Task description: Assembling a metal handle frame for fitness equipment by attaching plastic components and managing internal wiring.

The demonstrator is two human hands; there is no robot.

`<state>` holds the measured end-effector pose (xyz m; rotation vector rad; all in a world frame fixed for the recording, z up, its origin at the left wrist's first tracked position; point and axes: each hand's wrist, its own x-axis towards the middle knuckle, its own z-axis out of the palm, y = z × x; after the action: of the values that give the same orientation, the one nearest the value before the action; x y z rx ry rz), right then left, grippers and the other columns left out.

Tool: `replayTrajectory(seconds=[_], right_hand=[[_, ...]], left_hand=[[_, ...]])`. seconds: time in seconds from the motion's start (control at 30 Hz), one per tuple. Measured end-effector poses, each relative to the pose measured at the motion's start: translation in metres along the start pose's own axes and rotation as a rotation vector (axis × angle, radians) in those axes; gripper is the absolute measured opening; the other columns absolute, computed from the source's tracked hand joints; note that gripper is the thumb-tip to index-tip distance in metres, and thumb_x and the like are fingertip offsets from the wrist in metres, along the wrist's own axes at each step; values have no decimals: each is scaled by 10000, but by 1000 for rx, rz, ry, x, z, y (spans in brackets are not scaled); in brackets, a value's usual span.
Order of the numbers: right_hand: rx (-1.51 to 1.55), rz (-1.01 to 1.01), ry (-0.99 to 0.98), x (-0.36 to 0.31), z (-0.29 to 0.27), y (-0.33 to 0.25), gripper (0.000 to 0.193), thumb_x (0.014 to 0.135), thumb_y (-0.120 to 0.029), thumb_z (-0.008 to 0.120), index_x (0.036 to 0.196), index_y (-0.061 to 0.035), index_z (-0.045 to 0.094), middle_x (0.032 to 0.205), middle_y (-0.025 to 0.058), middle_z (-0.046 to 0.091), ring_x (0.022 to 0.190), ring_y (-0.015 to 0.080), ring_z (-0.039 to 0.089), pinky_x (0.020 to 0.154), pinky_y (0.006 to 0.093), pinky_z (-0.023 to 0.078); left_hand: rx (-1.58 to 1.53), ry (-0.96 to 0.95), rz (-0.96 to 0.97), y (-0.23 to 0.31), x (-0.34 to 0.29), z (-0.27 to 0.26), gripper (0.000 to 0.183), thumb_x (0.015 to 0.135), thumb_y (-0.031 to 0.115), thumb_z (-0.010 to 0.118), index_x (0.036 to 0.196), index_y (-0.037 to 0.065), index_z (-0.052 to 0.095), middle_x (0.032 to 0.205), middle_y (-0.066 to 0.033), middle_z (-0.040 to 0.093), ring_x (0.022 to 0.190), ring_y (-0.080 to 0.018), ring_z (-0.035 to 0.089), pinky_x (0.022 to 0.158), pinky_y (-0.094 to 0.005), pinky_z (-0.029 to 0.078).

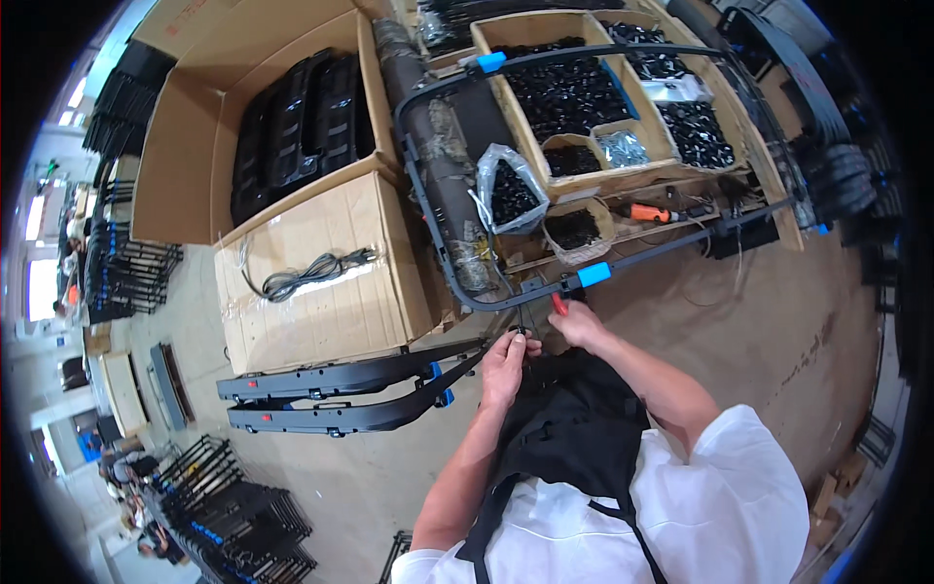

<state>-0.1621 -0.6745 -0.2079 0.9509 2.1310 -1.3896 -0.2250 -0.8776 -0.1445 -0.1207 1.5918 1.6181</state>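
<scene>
A dark tubular frame (428, 209) with rounded corners lies across the bench, and blue wraps (592, 273) sit on its bars. Just below its near bar, my left hand (502, 368) is closed, thumb and fingers pinching the end of a thin black cable (520, 315) that hangs from the frame. My right hand (580, 325), to the right and slightly higher, is wrapped round a red-handled tool (558, 304). The tool's head is hidden against the dark frame, so its kind cannot be made out.
Behind the frame stands a wooden tray (595, 181) of small black parts and screws. Beside it lie a plastic bag (513, 190) of parts and an orange power screwdriver (650, 212). Cardboard boxes (302, 336) stand left, a coiled cord (311, 277) on one. Below are dark curved rails (321, 382).
</scene>
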Motion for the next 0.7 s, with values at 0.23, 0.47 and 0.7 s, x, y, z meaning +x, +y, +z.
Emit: replayTrajectory(seconds=[0.23, 0.47, 0.7], right_hand=[[-199, -113, 14, -130, -28, -29, 569, 1004, -221, 609, 1525, -38, 470, 1325, 293, 660, 1238, 438, 646, 1045, 528, 518], [-214, -159, -72, -132, -22, -30, 798, 973, -82, 566, 1690, -49, 216, 1443, 323, 547, 1332, 483, 566, 1131, 541, 463], [-290, -249, -83, -133, -26, -36, 843, 931, -60, 564, 1690, -20, 200, 1410, 348, 528, 1315, 514, 555, 1112, 577, 469]], left_hand=[[-78, -23, -27, -7, 11, 15, 312, 1142, 258, 551, 1240, 2, 702, 1084, -83, 781, 943, -149, 730, 847, -289, 553], [-90, 5, 22, -14, 14, 18, 290, 1137, 265, 568, 1196, 17, 706, 1030, -65, 758, 916, -160, 730, 837, -328, 593], [41, 36, 84, -9, 15, 22, 297, 1143, 268, 551, 1180, 21, 712, 1030, -53, 758, 895, -145, 719, 833, -326, 590]])
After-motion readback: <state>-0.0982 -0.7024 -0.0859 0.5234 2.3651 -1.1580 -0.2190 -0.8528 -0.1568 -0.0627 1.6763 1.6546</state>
